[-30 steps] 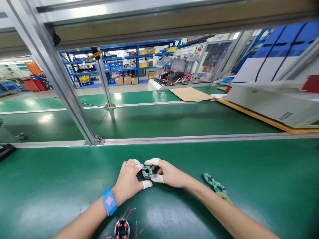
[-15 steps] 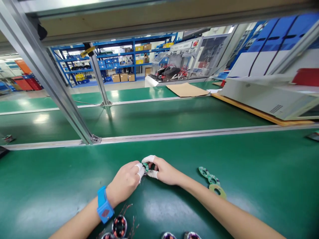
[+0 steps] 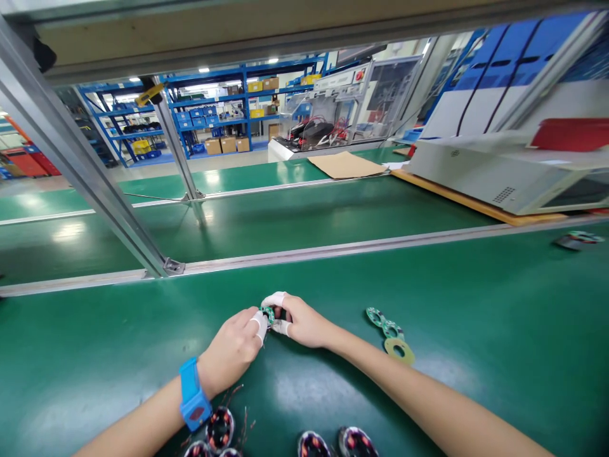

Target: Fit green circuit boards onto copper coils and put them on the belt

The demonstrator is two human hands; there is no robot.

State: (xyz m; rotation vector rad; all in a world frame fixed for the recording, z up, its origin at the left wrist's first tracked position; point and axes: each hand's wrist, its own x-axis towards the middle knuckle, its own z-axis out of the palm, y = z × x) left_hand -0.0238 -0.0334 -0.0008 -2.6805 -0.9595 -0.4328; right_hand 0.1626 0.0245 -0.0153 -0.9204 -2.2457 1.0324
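Observation:
A small ring-shaped green circuit board [image 3: 269, 315] is pinched between my two hands, with a darker part, perhaps a motor stator, beneath it. My left hand [image 3: 236, 346] has white finger cots on and grips the board's left side. On the other side my right hand [image 3: 302, 320], also in finger cots, closes thumb and finger around the edge. A blue wrist strap [image 3: 194, 393] circles my left wrist. To the right of my hands lie green ring boards [image 3: 391, 330] and a yellowish ring [image 3: 398, 350], touching in a row.
Copper-wound stators [image 3: 220, 428] with loose wires lie near my left forearm. More stators [image 3: 358, 442] sit at the front edge. Another wound part [image 3: 578, 240] rests at the far right. An aluminium post [image 3: 95, 152] rises at left; a grey machine [image 3: 480, 168] stands behind at right.
The camera view has shifted a little, so the scene sits further left and slightly higher. Both hands keep their hold on the circuit board.

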